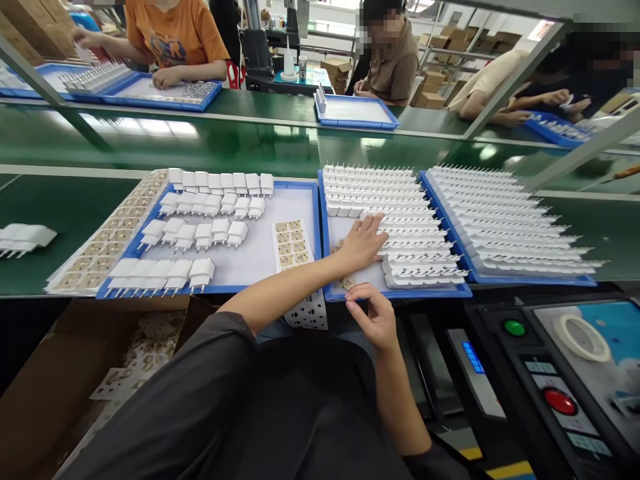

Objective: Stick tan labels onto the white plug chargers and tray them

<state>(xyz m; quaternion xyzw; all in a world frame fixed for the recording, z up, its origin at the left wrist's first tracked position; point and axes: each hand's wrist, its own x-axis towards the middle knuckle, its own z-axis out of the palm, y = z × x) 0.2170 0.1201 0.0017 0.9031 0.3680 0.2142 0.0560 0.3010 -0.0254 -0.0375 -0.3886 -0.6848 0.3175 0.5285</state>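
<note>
My left hand [364,241] reaches across into the middle blue tray [325,233]. Its fingers are bent and apart, touching the left ends of rows of white plug chargers [415,241]; no separate charger shows in its grasp. Low at that tray's front edge is my right hand [376,316], thumb and forefinger nearly together; anything between their tips is too small to make out. Tan labels lie partly hidden around both hands. In the left blue tray [295,190] stand looser rows of chargers [200,235] and a label sheet [291,245].
A stack of label sheets [107,243] lies left of the trays. A third tray of chargers [515,227] stands at right, above a machine panel with a red button [560,401]. Below left is a cardboard box [55,373]. Across the bench, several people work at trays.
</note>
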